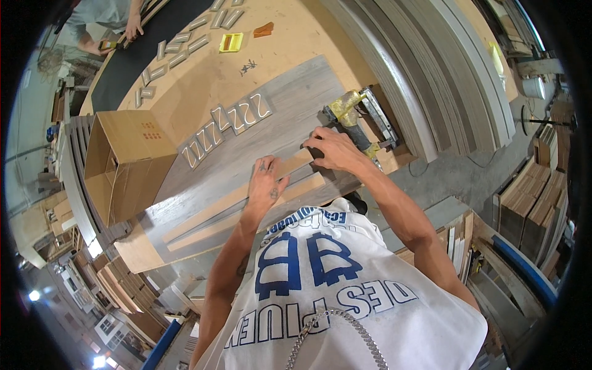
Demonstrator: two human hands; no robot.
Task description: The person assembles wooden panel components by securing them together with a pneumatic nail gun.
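Observation:
A thin tan wood strip [295,163] lies along a grey wood-grain panel [290,92]. My left hand [266,182] straddles its middle, fingers on the far edge and thumb on the near one. At the strip's right end, the bent fingers and thumb of my right hand [335,150] close around it. A second wood strip [308,185] runs nearer to me, meeting the first at a narrow angle on the left. Just beyond my right hand rests a yellow and black nail gun [353,120]. Several grey pieces with pale hook-shaped outlines [225,121] sit in a row farther back.
An opened cardboard box [139,157] stands at the left. Loose small grey blocks [198,43], a yellow tray-like item [231,42] and scattered fasteners [248,66] lie behind the panel. Long grey boards [425,74] are stacked at right. A co-worker's hand [134,28] shows far left.

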